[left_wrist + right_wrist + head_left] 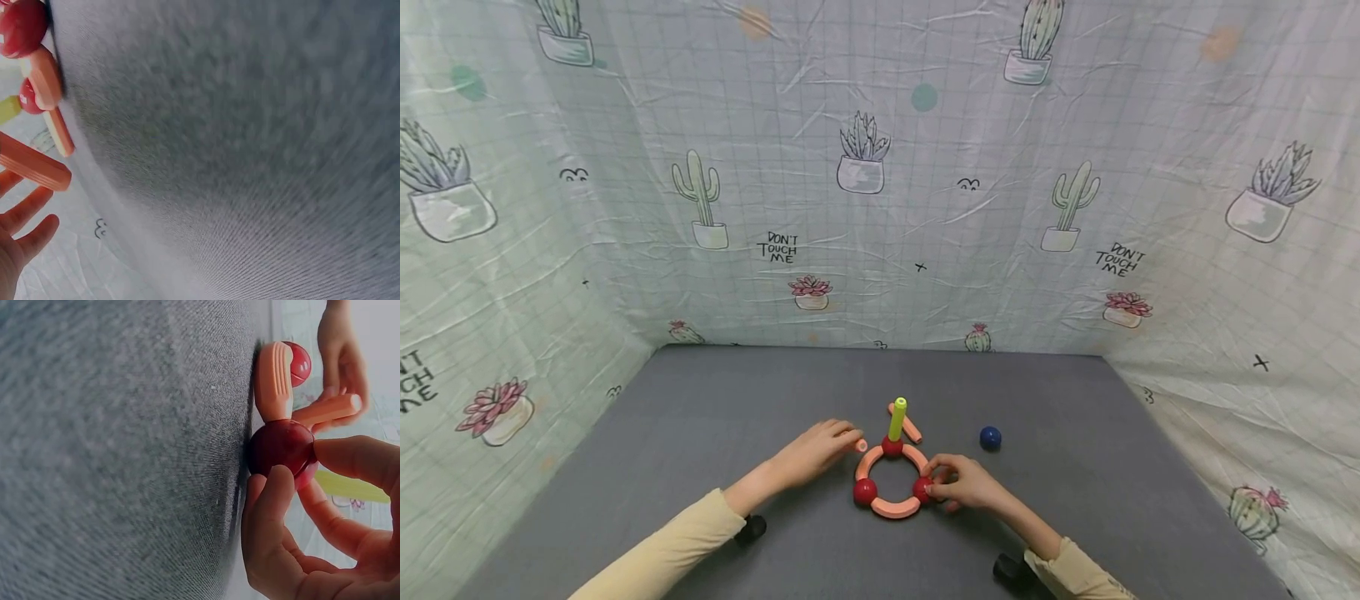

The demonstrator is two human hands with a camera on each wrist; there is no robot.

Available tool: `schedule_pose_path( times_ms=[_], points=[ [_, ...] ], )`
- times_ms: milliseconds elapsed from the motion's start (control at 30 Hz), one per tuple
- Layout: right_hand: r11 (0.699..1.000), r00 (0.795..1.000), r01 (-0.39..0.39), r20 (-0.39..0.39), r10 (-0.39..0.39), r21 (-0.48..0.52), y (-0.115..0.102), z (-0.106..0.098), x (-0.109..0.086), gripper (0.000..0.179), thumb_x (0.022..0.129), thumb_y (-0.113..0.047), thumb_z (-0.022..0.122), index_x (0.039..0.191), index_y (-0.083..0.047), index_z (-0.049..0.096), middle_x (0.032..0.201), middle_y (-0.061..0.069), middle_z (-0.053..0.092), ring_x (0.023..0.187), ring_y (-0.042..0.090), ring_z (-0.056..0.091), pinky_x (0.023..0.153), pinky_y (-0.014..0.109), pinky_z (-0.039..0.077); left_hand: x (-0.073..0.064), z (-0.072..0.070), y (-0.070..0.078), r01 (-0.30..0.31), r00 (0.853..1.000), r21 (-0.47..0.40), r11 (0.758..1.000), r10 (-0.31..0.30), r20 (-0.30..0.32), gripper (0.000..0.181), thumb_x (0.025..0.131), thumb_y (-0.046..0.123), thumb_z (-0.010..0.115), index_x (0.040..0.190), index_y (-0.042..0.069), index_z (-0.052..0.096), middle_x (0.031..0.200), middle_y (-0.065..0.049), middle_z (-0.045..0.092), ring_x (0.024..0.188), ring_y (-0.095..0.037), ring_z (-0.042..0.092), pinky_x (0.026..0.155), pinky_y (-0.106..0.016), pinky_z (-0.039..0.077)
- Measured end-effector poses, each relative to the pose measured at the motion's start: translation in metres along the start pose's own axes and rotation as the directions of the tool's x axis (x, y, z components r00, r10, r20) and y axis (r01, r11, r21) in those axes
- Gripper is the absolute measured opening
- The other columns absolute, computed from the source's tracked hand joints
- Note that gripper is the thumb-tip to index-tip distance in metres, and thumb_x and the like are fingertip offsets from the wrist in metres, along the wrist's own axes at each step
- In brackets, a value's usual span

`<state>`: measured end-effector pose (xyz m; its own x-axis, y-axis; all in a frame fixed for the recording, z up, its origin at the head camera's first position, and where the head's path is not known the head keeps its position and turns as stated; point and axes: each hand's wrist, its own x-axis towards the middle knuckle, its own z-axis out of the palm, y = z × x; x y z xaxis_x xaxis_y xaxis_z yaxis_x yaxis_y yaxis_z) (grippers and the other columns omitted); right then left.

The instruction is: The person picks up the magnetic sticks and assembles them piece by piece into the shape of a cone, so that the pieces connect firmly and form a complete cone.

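A ring of orange curved rods (895,509) and red balls (865,492) lies on the grey table, with a yellow-green rod (898,419) standing upright on its far red ball (892,447). My right hand (966,483) pinches the ring's right red ball (281,447) between fingertips and thumb. To the left of the ring, my left hand (820,450) holds a loose orange rod (34,164) just above the table. The end of that rod (861,446) points toward the ring without clearly touching it. Part of the right ball is hidden by my fingers.
Behind the ring lies a straight-looking orange rod (910,425). A blue ball (990,438) sits to the right. Dark wrist devices show under the left sleeve (751,530) and right sleeve (1013,573). A cactus-print curtain (895,225) bounds the table (775,375).
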<state>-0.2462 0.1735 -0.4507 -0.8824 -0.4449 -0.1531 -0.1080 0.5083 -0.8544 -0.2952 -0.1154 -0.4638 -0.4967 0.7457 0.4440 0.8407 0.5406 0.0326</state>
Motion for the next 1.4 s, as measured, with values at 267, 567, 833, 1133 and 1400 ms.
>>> schedule_pose_path(
  times_ms=[267,567,833,1133,1400],
  points=[
    [1.000,1.000,-0.007,-0.013,0.007,-0.007,0.004,0.000,0.000,0.024,0.080,-0.016,0.065,0.100,-0.005,0.059,0.081,0.006,0.060,0.068,0.012,0.058,0.051,0.028,0.050,-0.003,-0.004,0.019,0.116,0.988,-0.277,0.954,-0.139,-0.062,0.033,0.088,0.010,0.054,0.120,0.014,0.051,0.108,-0.001,0.057,0.096,-0.011,0.055,0.079,-0.027,0.048],
    [1.000,1.000,-0.016,0.000,0.016,-0.014,0.008,-0.001,0.001,0.023,0.080,-0.017,0.065,0.100,-0.007,0.059,0.080,0.004,0.061,0.069,0.013,0.059,0.052,0.028,0.049,0.001,-0.013,0.033,0.288,0.934,-0.562,0.775,-0.358,-0.014,0.022,0.093,0.019,0.045,0.114,0.021,0.049,0.095,-0.003,0.060,0.090,-0.013,0.061,0.079,-0.029,0.048],
    [1.000,1.000,-0.009,0.007,0.009,-0.008,0.008,-0.001,0.002,0.023,0.080,-0.018,0.065,0.100,-0.008,0.059,0.079,0.003,0.060,0.068,0.013,0.058,0.052,0.029,0.049,0.003,-0.033,0.053,0.242,0.921,-0.689,0.683,-0.386,-0.060,0.025,0.091,0.002,0.045,0.116,0.002,0.048,0.088,-0.016,0.061,0.083,-0.028,0.058,0.071,-0.024,0.044],
    [1.000,1.000,-0.002,0.015,0.002,0.003,0.009,-0.001,0.001,0.024,0.080,-0.019,0.065,0.101,-0.007,0.059,0.081,0.004,0.060,0.070,0.014,0.059,0.051,0.029,0.049,-0.002,-0.009,0.049,0.331,0.888,-0.814,0.478,-0.449,0.097,0.034,0.094,0.018,0.044,0.124,0.003,0.045,0.111,-0.028,0.053,0.090,-0.019,0.058,0.073,-0.036,0.049],
    [1.000,1.000,0.007,0.023,-0.007,-0.002,0.007,-0.001,0.002,0.025,0.080,-0.019,0.065,0.102,-0.008,0.059,0.082,0.004,0.060,0.071,0.015,0.060,0.051,0.029,0.048,-0.001,-0.012,0.056,0.383,0.860,-0.865,0.324,-0.466,0.206,0.036,0.094,0.021,0.044,0.127,0.007,0.043,0.119,-0.030,0.048,0.105,-0.036,0.053,0.081,-0.043,0.048]
  ],
)
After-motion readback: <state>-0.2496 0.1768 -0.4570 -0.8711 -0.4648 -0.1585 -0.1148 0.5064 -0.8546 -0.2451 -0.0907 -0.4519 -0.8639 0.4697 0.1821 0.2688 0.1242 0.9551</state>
